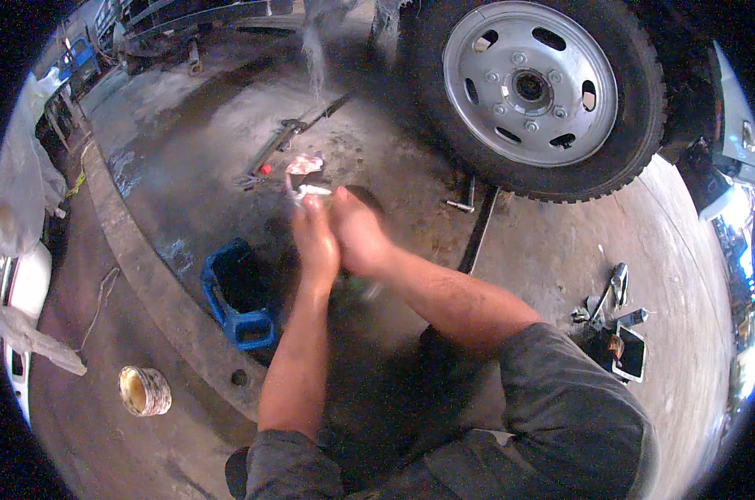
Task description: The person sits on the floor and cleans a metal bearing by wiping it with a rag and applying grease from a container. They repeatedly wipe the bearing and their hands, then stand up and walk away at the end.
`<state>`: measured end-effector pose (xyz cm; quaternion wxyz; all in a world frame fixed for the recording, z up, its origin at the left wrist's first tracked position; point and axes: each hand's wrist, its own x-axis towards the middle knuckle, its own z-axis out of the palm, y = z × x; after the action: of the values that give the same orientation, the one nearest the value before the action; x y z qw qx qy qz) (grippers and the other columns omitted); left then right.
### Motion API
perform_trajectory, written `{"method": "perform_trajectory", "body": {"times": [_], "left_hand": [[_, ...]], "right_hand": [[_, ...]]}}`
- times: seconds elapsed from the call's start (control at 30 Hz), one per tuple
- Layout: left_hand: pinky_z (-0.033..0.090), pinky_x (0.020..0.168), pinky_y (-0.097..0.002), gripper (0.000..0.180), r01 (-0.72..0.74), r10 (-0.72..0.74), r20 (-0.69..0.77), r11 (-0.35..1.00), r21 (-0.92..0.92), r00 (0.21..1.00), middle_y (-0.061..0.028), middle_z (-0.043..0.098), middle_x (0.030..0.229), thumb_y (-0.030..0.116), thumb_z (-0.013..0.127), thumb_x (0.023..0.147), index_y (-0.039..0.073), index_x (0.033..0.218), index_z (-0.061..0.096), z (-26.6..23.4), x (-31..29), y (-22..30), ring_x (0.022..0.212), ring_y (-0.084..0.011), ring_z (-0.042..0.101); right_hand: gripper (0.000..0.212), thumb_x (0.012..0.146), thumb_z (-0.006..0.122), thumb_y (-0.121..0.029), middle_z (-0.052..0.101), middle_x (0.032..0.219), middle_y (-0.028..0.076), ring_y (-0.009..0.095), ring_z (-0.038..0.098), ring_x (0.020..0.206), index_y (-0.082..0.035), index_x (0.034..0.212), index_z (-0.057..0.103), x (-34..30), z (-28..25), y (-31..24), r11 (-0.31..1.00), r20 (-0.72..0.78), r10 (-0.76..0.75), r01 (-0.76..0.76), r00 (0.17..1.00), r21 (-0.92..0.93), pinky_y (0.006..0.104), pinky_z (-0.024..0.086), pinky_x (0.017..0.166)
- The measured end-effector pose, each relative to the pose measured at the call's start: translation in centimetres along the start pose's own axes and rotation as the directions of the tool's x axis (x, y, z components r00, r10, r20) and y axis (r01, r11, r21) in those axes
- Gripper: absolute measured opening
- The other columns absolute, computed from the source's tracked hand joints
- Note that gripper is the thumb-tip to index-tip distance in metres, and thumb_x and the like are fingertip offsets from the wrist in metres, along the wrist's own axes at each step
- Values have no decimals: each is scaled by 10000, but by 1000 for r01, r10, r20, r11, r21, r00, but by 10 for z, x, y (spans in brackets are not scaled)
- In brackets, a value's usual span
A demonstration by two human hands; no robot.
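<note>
My left hand (315,246) and my right hand (359,237) are pressed close together over the floor in the middle of the view. Both are closed, their fingers partly hidden and a little blurred. At the left hand's fingertips shows a crumpled white piece (315,190), maybe cloth or paper; its kind is unclear. A pinkish-white crumpled bit (305,164) appears just beyond it. What lies between my palms is hidden. Past my fingers a metal tool with a long bar (282,142) rests on the floor, a small red spot beside it.
A big truck wheel (527,92) stands at the upper right, with a socket tool (461,204) below it. Left of my forearm is a blue plastic stand (252,331); a curved steel leaf (136,250) and an opened tub (144,392) lie further left. Tools and a tablet-like device (631,353) lie right.
</note>
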<state>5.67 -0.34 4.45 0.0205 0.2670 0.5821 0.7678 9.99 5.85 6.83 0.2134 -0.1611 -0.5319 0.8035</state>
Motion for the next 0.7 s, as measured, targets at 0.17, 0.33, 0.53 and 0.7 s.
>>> {"method": "perform_trajectory", "body": {"times": [0.17, 0.33, 0.53, 0.7], "left_hand": [[309, 1067, -406, 515, -390, 365, 147, 897, 208, 919, -209, 465, 1372, 361, 411, 982, -3, 1344, 446, 3, -7, -2, 1307, -325, 404], [86, 1152, -446, 659, -376, 301, 277, 883, 280, 913, -168, 161, 1540, 472, 299, 984, 35, 1470, 211, 13, -31, -5, 1427, -362, 107], [390, 921, -342, 587, 31, -57, -127, 979, -200, 990, -97, 527, 1154, 519, 328, 988, 2, 1234, 457, 14, -4, 4, 1044, -191, 487], [439, 754, -355, 508, 31, -32, 4, 998, 53, 999, -77, 608, 886, 466, 366, 996, 5, 972, 579, 6, 7, 30, 813, -186, 534]], "right_hand": [[298, 977, 378, -249, 630, 932, 84, 196, 581, 835, -54, 1065, 586, 16, -8, -13, 906, 101, 174, -199, 980, 372, 358, 476, 793], [315, 940, 426, -301, 635, 837, 125, 286, 604, 733, -70, 950, 641, 27, -38, -3, 978, -115, 201, -193, 973, 72, 435, 493, 711], [236, 977, 478, -159, 611, 1045, 66, 130, 540, 940, -26, 1159, 547, 19, -24, 17, 757, -22, -224, 160, 974, -633, 269, 439, 826], [319, 956, 445, -273, 591, 1121, 226, 372, 573, 1016, -16, 1079, 591, 31, -24, 34, 815, 46, -388, 366, 920, -449, 450, 429, 920]]}}
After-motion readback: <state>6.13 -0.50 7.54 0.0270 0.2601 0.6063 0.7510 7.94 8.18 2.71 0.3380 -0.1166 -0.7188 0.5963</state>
